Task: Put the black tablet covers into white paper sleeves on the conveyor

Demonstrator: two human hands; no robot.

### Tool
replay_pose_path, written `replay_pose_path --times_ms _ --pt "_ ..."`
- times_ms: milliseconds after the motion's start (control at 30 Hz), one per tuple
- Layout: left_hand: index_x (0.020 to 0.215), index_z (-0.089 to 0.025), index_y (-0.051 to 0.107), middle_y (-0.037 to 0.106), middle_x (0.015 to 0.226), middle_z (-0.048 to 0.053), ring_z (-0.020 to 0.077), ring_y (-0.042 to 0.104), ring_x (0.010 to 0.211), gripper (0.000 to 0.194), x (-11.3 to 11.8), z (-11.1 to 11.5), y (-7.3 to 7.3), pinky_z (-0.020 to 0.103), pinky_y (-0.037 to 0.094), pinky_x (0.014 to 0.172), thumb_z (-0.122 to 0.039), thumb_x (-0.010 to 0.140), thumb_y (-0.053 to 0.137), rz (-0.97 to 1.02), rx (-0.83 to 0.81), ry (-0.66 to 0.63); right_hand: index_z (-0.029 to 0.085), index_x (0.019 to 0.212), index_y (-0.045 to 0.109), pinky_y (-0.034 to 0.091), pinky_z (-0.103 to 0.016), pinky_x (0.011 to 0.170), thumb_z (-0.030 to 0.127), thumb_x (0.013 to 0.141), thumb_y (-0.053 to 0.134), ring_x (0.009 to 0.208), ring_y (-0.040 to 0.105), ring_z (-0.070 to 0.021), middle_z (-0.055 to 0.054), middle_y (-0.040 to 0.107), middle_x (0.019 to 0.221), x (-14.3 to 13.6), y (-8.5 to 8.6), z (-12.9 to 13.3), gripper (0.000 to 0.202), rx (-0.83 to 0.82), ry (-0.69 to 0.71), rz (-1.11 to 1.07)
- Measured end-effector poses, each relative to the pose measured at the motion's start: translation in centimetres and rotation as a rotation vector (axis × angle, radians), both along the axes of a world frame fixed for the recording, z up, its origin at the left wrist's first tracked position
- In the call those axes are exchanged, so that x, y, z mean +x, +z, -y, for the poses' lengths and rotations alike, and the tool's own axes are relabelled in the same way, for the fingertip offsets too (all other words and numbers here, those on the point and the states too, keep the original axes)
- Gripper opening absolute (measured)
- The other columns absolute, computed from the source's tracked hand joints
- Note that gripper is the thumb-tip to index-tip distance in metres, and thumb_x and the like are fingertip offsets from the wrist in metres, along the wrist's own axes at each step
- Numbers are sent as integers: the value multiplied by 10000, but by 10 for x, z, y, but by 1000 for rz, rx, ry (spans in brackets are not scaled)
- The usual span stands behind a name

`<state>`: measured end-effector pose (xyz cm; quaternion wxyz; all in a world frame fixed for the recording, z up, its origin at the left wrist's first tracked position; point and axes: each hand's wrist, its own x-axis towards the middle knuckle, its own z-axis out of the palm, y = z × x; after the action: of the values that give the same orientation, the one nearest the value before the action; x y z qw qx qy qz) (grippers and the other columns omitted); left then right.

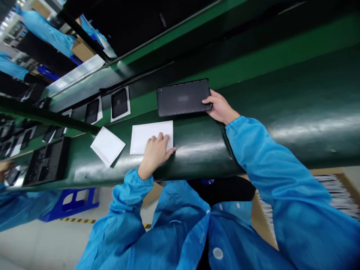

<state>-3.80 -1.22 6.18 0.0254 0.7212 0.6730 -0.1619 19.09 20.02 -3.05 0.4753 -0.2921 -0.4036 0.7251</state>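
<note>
My right hand point(219, 107) grips the right end of a black tablet point(182, 98), thumb on its upper face and fingers beneath. The tablet is held just above the green work surface, its long side running left to right. My left hand point(157, 150) lies on a white rectangular sheet or pad point(140, 138), fingers slightly bent and thumb spread out to the right. Whether that is one sheet or a stack I cannot tell. Left of it, a second white sheet or pad point(107, 146) lies turned at an angle.
Farther back, black tablets point(119, 103) rest on white sheets along the green bench point(197, 165). A black tray point(46, 161) stands at the left, near a co-worker's hand point(5, 168). A green post point(47, 116) crosses the left side. A cardboard box point(264, 217) is below right.
</note>
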Motion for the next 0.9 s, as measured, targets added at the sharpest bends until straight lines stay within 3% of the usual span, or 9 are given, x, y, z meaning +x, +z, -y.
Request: replay_pose_path --times_ms 100,233,367,467,533,600,700,900 --pt "1201 -157 715 689 1248 216 400 683 1127 293 18 -19 1 464 576 843 -325 1031 545 -26 -10 27 234 1168 681 644 -473 1002 173 679 703 1212 692 -279 -30 742 1162 2 -3 -1 493 16 1 16" --pt "1267 -127 692 726 1187 218 362 694 1118 336 30 -38 -8 408 552 823 -147 967 543 36 29 61 239 1144 694 624 -485 993 133 759 674 1211 697 -273 -40 748 1140 6 -7 -5 400 40 31 46" --pt "1030 -154 709 737 939 150 293 703 953 232 10 -64 -26 358 480 785 -267 1058 507 233 135 157 249 1119 718 604 -450 928 68 737 639 1138 714 -243 -48 785 1127 9 -3 -6 430 2 38 19" --pt "782 -199 580 634 742 44 200 608 743 379 -23 -83 -41 316 398 713 -408 1089 504 542 218 226 255 1046 735 622 -437 903 99 688 677 1083 723 -245 -37 794 1081 7 6 1 395 -16 11 15" --pt "718 -213 483 553 678 5 168 533 682 426 -47 -89 -49 305 372 689 -443 1074 521 736 257 205 257 968 726 645 -435 905 124 620 715 1076 719 -253 -21 791 1051 4 14 7 372 -49 -39 30" --pt "711 -219 460 530 678 -5 166 515 697 430 -66 -91 -54 306 391 707 -467 1049 555 845 301 144 256 874 692 662 -439 909 135 564 728 1090 711 -262 -11 785 1036 1 23 12 335 -90 -96 59" --pt "768 -215 546 609 760 26 190 560 783 424 -82 -88 -60 329 446 784 -530 1051 558 886 357 67 256 784 641 665 -483 939 139 525 718 1132 708 -288 -14 776 1034 -2 35 18 295 -107 -137 113" --pt "859 -208 615 669 831 62 233 626 894 485 -79 -85 -67 377 478 904 -620 1088 501 830 338 -105 271 766 684 615 -632 996 161 541 698 1244 701 -372 -64 765 1035 -3 36 21 252 18 -117 243"
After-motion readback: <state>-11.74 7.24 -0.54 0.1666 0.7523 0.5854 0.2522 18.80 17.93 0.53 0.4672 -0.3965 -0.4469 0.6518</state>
